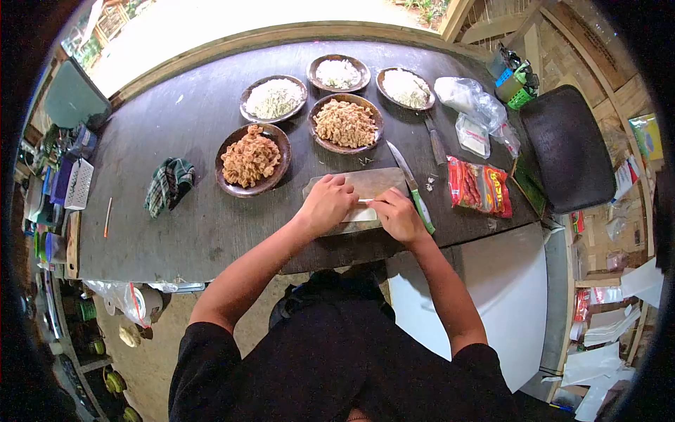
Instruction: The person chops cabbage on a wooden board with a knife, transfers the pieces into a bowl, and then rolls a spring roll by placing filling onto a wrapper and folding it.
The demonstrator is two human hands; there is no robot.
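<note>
Over a grey cutting board (pixel 390 180) near the table's front edge, both hands meet at a thin white strip (pixel 365 201) whose kind I cannot make out. My left hand (pixel 329 204) is closed at its left end, fingers curled and partly hidden. At the other end, my right hand (pixel 399 214) pinches it between thumb and fingers. Just below the strip a flat white piece (pixel 361 215) lies on the board. Beside my right hand rests a knife (pixel 415 190) with a green and white handle, its blade pointing away from me.
Two bowls of brown crumbly food (pixel 251 158) (pixel 345 123) and several plates of pale shredded food (pixel 274 98) stand beyond the board. A red packet (pixel 479 186), plastic bags (pixel 467 98) and a dark-handled blade (pixel 434 141) lie right. A checked cloth (pixel 170 186) lies left.
</note>
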